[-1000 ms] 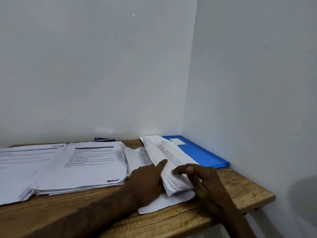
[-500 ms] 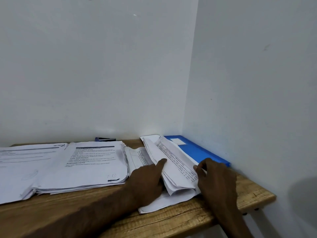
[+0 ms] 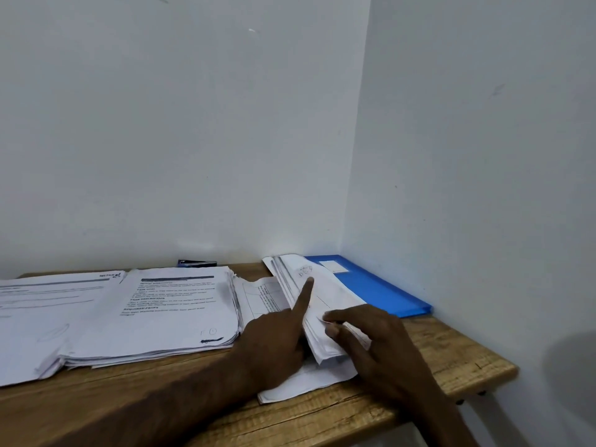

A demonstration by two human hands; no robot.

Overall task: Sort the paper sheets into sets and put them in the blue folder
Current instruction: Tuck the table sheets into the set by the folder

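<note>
Right beside the blue folder (image 3: 380,291), overlapping its left edge, a sheaf of paper sheets (image 3: 335,295) lies tilted up on the wooden table (image 3: 451,353). The left hand (image 3: 274,343) rests against the sheaf's side away from the folder, its index finger (image 3: 304,298) straight along the top sheet and the other fingers curled under. The right hand (image 3: 377,343) pinches the sheaf's near edge between thumb and forefinger. Further from the folder lie a thick printed pile (image 3: 180,311) and another pile (image 3: 42,311) beyond it. A stapler (image 3: 197,262) sits against the back wall.
</note>
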